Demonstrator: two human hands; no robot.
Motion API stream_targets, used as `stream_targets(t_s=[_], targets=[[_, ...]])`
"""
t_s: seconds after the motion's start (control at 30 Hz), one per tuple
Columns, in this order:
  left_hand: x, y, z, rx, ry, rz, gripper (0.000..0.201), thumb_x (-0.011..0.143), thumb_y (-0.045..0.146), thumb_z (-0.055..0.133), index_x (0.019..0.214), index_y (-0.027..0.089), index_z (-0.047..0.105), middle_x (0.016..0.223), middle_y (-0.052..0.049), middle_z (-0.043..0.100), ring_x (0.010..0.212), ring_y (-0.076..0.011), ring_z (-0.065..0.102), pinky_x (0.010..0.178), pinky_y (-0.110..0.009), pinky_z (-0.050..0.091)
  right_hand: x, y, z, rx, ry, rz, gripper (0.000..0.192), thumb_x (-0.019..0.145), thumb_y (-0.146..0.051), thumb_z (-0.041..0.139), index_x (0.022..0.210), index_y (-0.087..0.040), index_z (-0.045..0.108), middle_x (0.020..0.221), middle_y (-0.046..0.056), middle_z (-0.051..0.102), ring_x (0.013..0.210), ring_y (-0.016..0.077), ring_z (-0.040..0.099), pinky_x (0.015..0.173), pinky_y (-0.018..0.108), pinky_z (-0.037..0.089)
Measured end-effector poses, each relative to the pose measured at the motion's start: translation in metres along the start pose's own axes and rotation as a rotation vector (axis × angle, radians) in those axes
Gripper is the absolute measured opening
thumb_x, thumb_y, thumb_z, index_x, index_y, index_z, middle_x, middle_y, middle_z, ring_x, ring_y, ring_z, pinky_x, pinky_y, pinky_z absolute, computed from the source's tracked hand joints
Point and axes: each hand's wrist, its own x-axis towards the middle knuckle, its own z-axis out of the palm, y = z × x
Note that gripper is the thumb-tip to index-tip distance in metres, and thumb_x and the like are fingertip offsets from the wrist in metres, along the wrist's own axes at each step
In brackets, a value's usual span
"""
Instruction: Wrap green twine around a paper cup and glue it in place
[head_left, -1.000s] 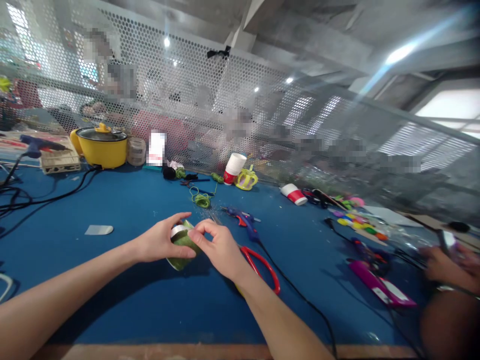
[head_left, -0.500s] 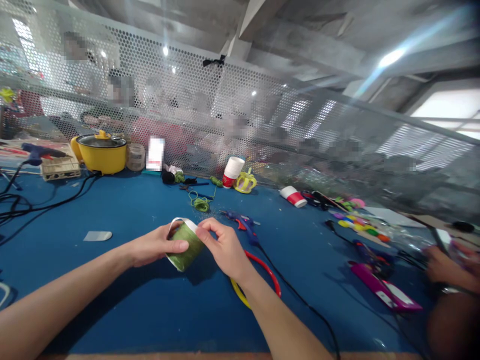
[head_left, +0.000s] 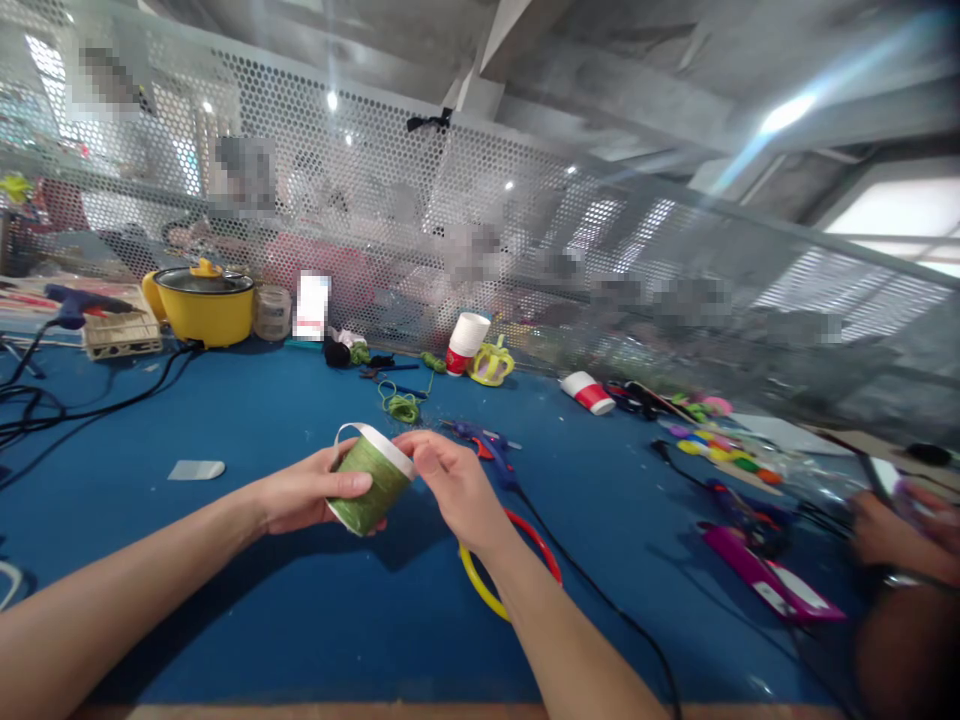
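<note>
My left hand (head_left: 304, 492) is wrapped round a small paper cup (head_left: 369, 488) covered in green yarn, with its thumb across the front. The cup is tilted over the blue table. A white strip (head_left: 384, 447) runs along its upper edge and curls up in a loop at the left end. At the right end of that edge, the fingers of my right hand (head_left: 454, 485) are bent closed on the strip; their tips are partly hidden. Beneath my right forearm lies a red and yellow ring (head_left: 480, 590). A blue glue gun (head_left: 480, 440) rests just beyond my right hand.
Green yarn (head_left: 403, 408), a red and white cup (head_left: 466, 342) and a yellow woven basket (head_left: 492, 362) stand farther back. A yellow pot (head_left: 208, 308) is at the back left. At right are a purple packet (head_left: 765, 580) and another person's hand (head_left: 885, 530). A cord crosses the table.
The yarn-covered cup has turned in my left hand, showing more of its side and the white edge. My right hand has shifted slightly right along the rim.
</note>
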Motion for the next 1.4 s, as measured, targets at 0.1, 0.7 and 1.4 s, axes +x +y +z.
stream_targets(t_s=[0.1, 0.7, 1.4], targets=[[-0.0001, -0.0009, -0.0018, -0.017, -0.025, -0.007, 0.064, 0.064, 0.037, 0.073, 0.115, 0.016, 0.041, 0.094, -0.010, 0.059, 0.076, -0.0219, 0.064, 0.068, -0.034, 0.048, -0.0007, 0.0016, 0.0009, 0.019, -0.011, -0.008, 0.042, 0.079, -0.055, 0.046, 0.073, -0.017, 0.061, 0.087, 0.007, 0.063, 0.085, 0.0190, 0.057, 0.079, 0.032, 0.041], [-0.0002, -0.0012, -0.0026, -0.053, -0.050, -0.035, 0.057, 0.067, 0.041, 0.070, 0.111, 0.015, 0.045, 0.093, -0.011, 0.062, 0.073, -0.0220, 0.065, 0.061, -0.031, 0.052, -0.0021, 0.0019, 0.0039, -0.013, -0.045, -0.049, 0.043, 0.084, -0.052, 0.040, 0.066, -0.017, 0.057, 0.086, 0.007, 0.060, 0.081, 0.0171, 0.056, 0.075, 0.030, 0.044], [0.0002, -0.0010, 0.0035, 0.214, 0.094, -0.044, 0.059, 0.064, 0.036, 0.073, 0.109, 0.017, 0.041, 0.082, -0.003, 0.056, 0.065, -0.0167, 0.061, 0.053, -0.028, 0.050, -0.0005, 0.0021, 0.0045, -0.227, -0.054, 0.043, 0.029, 0.084, -0.035, 0.045, 0.063, -0.017, 0.052, 0.072, 0.002, 0.056, 0.069, 0.0138, 0.051, 0.068, 0.026, 0.040]])
